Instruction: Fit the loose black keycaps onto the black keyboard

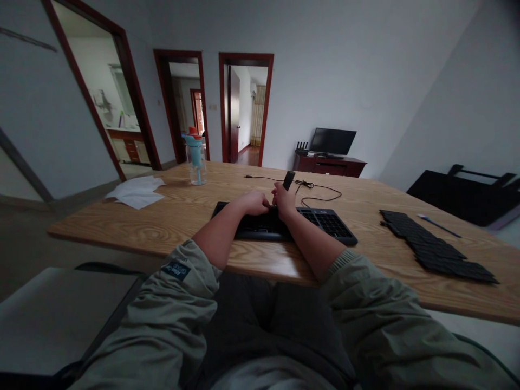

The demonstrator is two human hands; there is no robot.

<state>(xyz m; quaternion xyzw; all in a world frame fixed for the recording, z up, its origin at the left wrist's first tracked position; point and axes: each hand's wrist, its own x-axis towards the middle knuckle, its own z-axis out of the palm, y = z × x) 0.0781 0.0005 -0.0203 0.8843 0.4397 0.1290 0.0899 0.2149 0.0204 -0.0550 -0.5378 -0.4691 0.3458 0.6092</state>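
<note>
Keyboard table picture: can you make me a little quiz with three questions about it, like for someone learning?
1. True or false: the water bottle stands on the wooden table, to the left of and beyond the keyboard.
2. What does the right hand hold up? A) a small black tool B) a pen C) a cup
3. Which thing lies flat on the table's left end, near the bottle?

Key
1. True.
2. A, the small black tool, held above the keyboard while the left hand rests on the keys.
3. The white paper sheets.
</note>
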